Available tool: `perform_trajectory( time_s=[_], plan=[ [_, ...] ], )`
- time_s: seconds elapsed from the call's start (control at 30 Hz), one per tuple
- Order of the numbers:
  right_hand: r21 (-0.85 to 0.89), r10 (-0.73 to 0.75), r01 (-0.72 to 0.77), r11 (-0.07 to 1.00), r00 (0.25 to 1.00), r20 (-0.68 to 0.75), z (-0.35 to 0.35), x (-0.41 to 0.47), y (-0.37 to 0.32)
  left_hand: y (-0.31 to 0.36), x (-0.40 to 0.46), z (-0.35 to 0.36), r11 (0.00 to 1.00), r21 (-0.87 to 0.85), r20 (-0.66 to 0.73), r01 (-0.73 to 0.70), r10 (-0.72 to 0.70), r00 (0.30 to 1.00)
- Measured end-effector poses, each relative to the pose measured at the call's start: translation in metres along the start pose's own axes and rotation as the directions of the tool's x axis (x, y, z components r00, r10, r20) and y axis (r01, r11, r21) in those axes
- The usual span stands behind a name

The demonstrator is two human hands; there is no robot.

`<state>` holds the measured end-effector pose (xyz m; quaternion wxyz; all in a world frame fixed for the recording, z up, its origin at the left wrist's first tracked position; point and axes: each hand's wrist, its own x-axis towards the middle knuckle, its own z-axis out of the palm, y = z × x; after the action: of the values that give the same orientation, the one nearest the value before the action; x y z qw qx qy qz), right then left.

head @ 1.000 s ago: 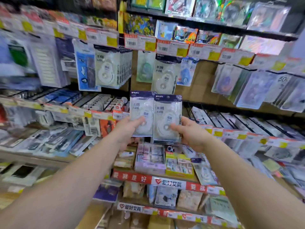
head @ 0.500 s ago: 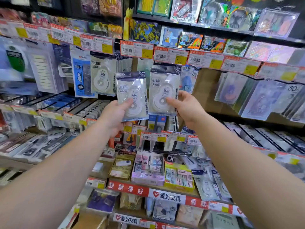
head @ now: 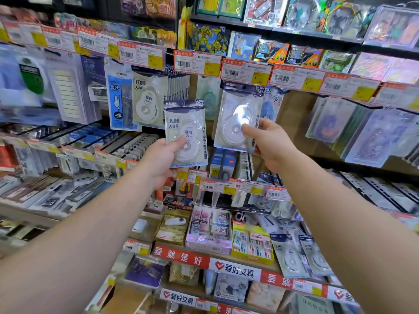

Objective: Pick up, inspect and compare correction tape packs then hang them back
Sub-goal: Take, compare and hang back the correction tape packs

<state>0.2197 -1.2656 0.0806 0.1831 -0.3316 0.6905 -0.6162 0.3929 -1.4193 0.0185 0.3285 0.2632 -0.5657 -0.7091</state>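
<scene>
My left hand (head: 163, 159) grips one correction tape pack (head: 184, 123) by its lower part, thumb on the front; the pack is upright, white with a dark header. My right hand (head: 265, 141) pinches a second, matching pack (head: 238, 109) near its lower right corner and holds it higher, its dark header right under the price tags by the hooks. Whether its header hole sits on a hook is hidden. More packs of the same kind (head: 147, 100) hang on the left hook row.
Price tags (head: 246, 72) run along the hook rail above. Other blister packs (head: 371, 137) hang to the right. Below, a shelf with a red and white label strip (head: 233, 269) holds boxes of erasers and more correction tapes (head: 290, 257).
Both hands have risen with their packs from the lower shelf level. The right pack has moved up and right to the hook row, and the two packs are now apart.
</scene>
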Motion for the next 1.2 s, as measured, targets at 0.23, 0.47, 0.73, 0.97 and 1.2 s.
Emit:
perform_trajectory(
  time_s=[0.23,0.47,0.73,0.97,1.2],
  plan=[
    [0.0,-0.012,0.012,1.0,1.0,-0.018,0.005,-0.002,-0.007,-0.005,-0.001,-0.002,1.0,-0.018,0.005,0.019,-0.019,1.0],
    [-0.034,0.015,-0.015,0.999,1.0,0.016,0.007,-0.006,0.0,-0.005,-0.008,-0.006,1.0,-0.016,0.005,0.021,-0.021,1.0],
    [-0.003,0.017,-0.017,1.0,1.0,0.016,0.011,-0.013,0.002,-0.004,-0.014,-0.008,1.0,-0.017,0.018,0.017,-0.017,1.0],
    [0.037,0.003,0.0,0.999,0.998,-0.062,0.014,-0.003,-0.016,-0.003,-0.019,-0.008,1.0,-0.022,0.026,0.016,-0.016,1.0],
    [0.064,0.119,-0.113,0.991,0.989,-0.085,0.018,0.008,-0.021,-0.003,-0.019,-0.009,1.0,-0.022,0.023,0.02,-0.019,1.0]
  ],
)
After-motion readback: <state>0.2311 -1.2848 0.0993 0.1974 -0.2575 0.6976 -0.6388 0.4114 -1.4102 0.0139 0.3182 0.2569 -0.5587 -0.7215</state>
